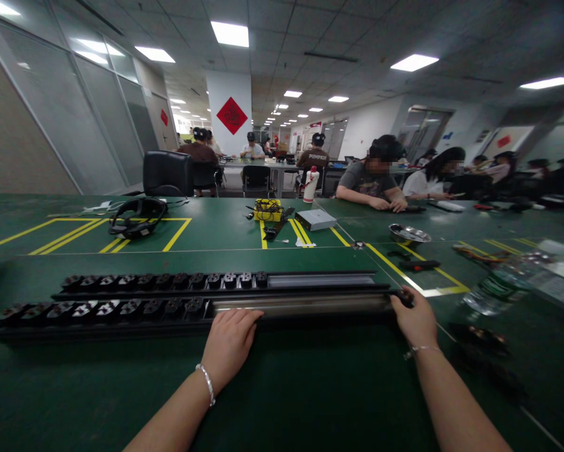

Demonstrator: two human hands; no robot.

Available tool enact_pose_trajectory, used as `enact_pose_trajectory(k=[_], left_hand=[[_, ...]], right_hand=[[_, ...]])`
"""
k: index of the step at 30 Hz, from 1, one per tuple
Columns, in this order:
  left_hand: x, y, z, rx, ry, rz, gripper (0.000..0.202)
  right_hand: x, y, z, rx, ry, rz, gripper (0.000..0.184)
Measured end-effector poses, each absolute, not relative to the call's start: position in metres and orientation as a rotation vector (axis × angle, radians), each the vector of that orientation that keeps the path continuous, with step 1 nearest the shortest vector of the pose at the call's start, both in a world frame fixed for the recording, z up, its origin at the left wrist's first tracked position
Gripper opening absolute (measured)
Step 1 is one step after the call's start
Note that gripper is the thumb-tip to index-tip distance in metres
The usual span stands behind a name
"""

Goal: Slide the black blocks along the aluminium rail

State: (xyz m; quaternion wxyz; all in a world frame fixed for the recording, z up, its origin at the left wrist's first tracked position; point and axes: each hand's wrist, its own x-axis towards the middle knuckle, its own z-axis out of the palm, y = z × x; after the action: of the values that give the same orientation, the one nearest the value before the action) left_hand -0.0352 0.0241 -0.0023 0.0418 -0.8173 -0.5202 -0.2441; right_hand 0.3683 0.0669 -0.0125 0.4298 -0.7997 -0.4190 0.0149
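Two long black power strip rails lie side by side across the green table. The near rail (122,311) carries several socket modules on its left half and a bare metal channel on its right. My left hand (229,342) rests on the near rail's front edge at mid-length, fingers curled over it. At the rail's right end, my right hand (416,320) grips it with the fingers wrapped round. The far rail (216,280) lies just behind, untouched.
A black headset (138,216) lies at the back left. A yellow box (267,210), a grey box (315,219), a metal bowl (408,234) and a plastic bottle (498,289) stand further back and right. Other people sit at tables behind.
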Motion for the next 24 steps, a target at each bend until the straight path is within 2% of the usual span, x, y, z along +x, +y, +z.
enact_pose_trajectory(k=[24], left_hand=[[-0.0360, 0.0247, -0.0047, -2.492, -1.598, -0.734, 0.027]], right_hand=[[0.3641, 0.0651, -0.0068, -2.106, -0.969, 0.133, 0.049]])
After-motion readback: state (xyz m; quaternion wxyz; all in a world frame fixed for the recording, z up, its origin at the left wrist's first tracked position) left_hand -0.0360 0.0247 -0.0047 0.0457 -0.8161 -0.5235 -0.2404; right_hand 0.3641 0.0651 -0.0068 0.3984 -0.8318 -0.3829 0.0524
